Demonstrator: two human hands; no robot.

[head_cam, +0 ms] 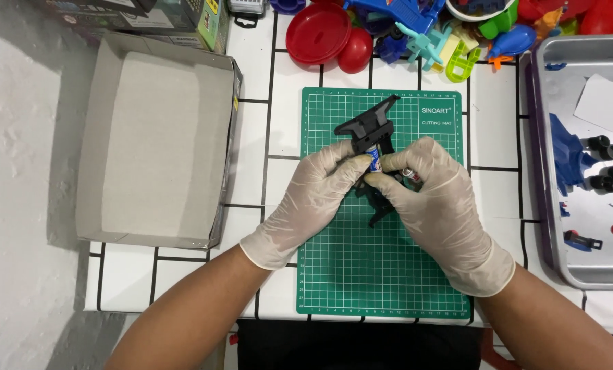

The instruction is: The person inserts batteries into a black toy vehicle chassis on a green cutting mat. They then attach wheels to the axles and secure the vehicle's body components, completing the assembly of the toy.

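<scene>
Latex-gloved, both hands met over the upper middle of the green cutting mat (382, 274), which lay on a white tiled tabletop (251, 157) and served as the work surface under the piece. Item held: a black plastic part (371, 129), a toy-like assembly with a flat winged end pointing away from the person and a narrower stem (382, 211) showing below the fingers toward the near edge of the mat. The left hand (313, 199) had its fingers curled around the part's middle, apparently to steady it just above the mat. The right hand (433, 199) had thumb and forefinger pinched on a small blue-and-white piece (375, 161) at the part's centre, a grip suited to fine fitting; whether that piece was separate from the part could not be told. Left of the mat stood an open grey cardboard box (159, 137), its inside bare. Beyond the mat's far edge lay a heap of bright plastic toys (416, 31), among them a red disc (318, 33). Right of the mat sat a metal tray (549, 226) carrying small dark cylindrical parts (611, 175), blue pieces (567, 154) and a sheet of paper (604, 99), within the right hand's reach.
</scene>
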